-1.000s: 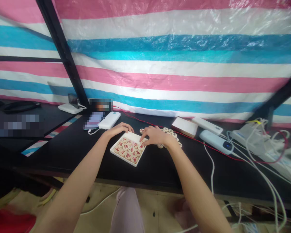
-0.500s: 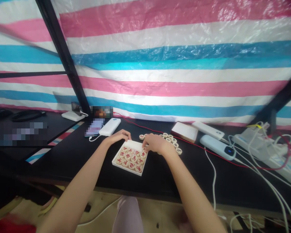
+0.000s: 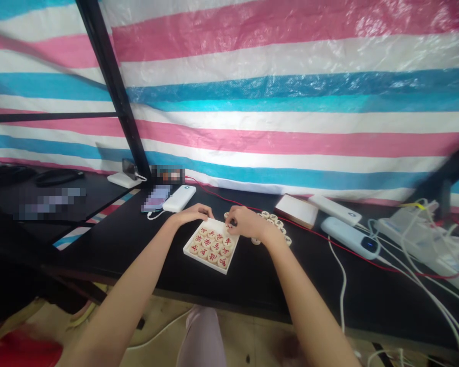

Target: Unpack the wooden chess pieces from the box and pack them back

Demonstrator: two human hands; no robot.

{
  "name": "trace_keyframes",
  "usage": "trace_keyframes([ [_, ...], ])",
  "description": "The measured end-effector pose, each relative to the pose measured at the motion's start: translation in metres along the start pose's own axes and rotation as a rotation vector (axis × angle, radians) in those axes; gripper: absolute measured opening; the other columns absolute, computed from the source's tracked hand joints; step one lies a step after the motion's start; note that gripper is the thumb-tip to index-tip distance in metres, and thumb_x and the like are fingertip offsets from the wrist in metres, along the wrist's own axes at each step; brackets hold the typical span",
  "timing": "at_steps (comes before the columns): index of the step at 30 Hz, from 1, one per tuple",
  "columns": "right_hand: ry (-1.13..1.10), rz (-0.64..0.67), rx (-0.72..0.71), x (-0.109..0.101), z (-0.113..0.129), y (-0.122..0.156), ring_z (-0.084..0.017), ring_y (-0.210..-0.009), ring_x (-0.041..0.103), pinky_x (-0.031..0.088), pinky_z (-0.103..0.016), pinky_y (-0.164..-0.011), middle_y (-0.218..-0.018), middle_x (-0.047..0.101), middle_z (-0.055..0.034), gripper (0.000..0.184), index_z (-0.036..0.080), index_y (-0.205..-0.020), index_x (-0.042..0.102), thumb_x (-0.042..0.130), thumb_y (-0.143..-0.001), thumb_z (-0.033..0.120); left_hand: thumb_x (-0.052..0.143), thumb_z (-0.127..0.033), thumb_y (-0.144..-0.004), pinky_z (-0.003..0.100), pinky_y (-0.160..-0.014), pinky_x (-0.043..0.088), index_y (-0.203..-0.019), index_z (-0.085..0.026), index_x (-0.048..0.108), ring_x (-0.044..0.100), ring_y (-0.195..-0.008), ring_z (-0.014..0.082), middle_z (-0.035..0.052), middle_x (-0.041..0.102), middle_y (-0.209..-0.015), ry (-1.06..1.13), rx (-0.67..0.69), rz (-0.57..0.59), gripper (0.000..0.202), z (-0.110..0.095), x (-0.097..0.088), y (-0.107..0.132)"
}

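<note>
A white square tray lies on the black table, filled with several round wooden chess pieces with red characters. My left hand rests curled on the tray's far left corner, gripping its edge. My right hand hovers at the tray's far right corner, fingers pinched on a small round piece over the tray. More loose pieces lie on the table just beyond and to the right of that hand.
A white power bank and a phone lie to the left at the back. A flat white box, further power banks and a tangle of white and red cables fill the right. A striped tarpaulin hangs behind.
My right hand has drawn back from the tray's middle to its far right corner and pinched its fingers together. My left hand stays on the tray. The camera has shifted slightly.
</note>
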State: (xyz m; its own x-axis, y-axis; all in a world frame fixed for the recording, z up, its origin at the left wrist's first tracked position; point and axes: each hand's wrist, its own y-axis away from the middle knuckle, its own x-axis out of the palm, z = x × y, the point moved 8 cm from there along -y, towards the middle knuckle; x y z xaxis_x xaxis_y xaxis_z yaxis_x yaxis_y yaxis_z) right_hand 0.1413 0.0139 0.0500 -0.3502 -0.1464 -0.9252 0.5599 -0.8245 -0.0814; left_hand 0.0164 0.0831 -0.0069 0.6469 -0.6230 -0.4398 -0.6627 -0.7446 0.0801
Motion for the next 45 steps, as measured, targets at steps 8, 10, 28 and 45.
trace_keyframes([
  [8,-0.024,-0.387,-0.002,-0.017,-0.012,-0.015,-0.014,-0.085,0.059,0.039,-0.027,-0.076,-0.097,0.067,-0.0031,0.019,0.02,-0.094,0.068,0.055,-0.083,0.027,0.06,-0.016,-0.063,0.026,-0.077,0.042,-0.077,-0.015,0.07,0.059,-0.082,0.0174,0.0027,0.068,-0.085,-0.027,0.004,0.1,0.016,0.0,0.005,0.006],
  [10,0.12,-0.342,0.032,-0.002,-0.011,-0.024,-0.016,-0.091,0.059,0.035,-0.03,-0.079,-0.097,0.068,-0.0027,0.018,0.022,-0.091,0.069,0.053,-0.083,0.021,0.061,-0.017,-0.064,0.026,-0.077,0.042,-0.078,-0.015,0.071,0.06,-0.083,0.0176,0.0027,0.068,-0.086,-0.034,0.009,0.114,0.017,0.0,0.006,0.006],
  [28,0.199,-0.145,-0.046,0.027,-0.002,-0.028,-0.018,-0.099,0.048,0.027,-0.033,-0.082,-0.106,0.062,-0.0033,0.016,0.026,-0.094,0.07,0.059,-0.084,0.034,0.061,-0.018,-0.066,0.025,-0.078,0.041,-0.079,-0.017,0.072,0.06,-0.083,0.0168,0.0011,0.068,-0.086,-0.073,0.039,0.124,0.017,0.006,0.003,0.002],
  [45,0.352,-0.267,0.035,0.021,-0.011,-0.03,-0.021,-0.099,0.046,0.028,-0.035,-0.08,-0.103,0.062,-0.006,0.02,0.022,-0.09,0.069,0.052,-0.088,0.032,0.06,-0.019,-0.067,0.024,-0.074,0.042,-0.078,-0.016,0.071,0.059,-0.079,0.0165,0.0017,0.068,-0.082,-0.051,0.006,0.127,0.016,0.003,0.006,0.004],
])
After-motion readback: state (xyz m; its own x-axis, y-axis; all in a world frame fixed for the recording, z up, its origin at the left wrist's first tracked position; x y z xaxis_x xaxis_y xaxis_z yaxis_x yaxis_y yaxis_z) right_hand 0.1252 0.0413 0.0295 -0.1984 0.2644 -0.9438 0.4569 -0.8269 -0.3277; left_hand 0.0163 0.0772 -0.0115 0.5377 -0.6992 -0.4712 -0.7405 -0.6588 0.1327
